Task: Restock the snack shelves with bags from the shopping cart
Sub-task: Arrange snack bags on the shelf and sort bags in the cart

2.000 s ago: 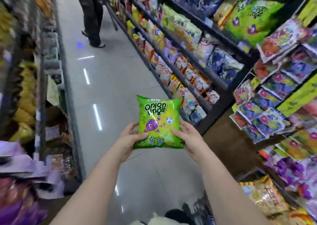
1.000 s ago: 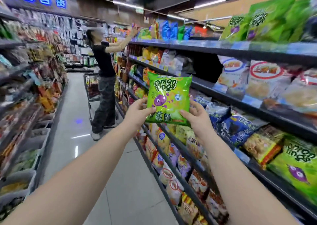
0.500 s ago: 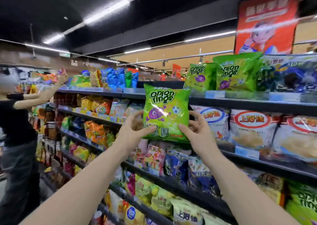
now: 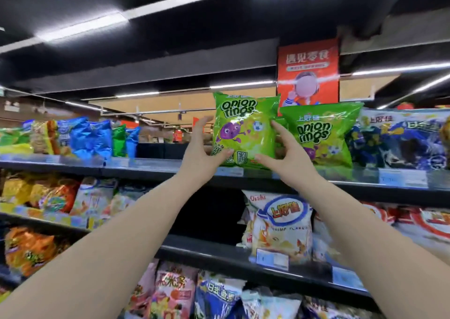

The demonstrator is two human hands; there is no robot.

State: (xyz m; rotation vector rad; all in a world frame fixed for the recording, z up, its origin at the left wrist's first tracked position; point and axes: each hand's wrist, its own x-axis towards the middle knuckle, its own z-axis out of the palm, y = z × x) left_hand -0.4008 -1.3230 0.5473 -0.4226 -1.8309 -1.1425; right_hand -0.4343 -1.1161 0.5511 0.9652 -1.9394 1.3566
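Head camera showed a green onion rings bag [image 4: 243, 128] held upright at the front edge of the top shelf [image 4: 146, 166], just left of a matching bag [image 4: 319, 133]. Left hand [image 4: 202, 153] gripped its lower left side, right hand [image 4: 287, 158] its lower right, thumbs across the front.

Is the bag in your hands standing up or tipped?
Upright. The onion rings bag shows its name on top; left hand and right hand hold it.

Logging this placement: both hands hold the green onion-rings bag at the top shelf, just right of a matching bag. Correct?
Not quite. The head view shows the left hand and right hand holding the green bag at the top shelf just left of the matching bag.
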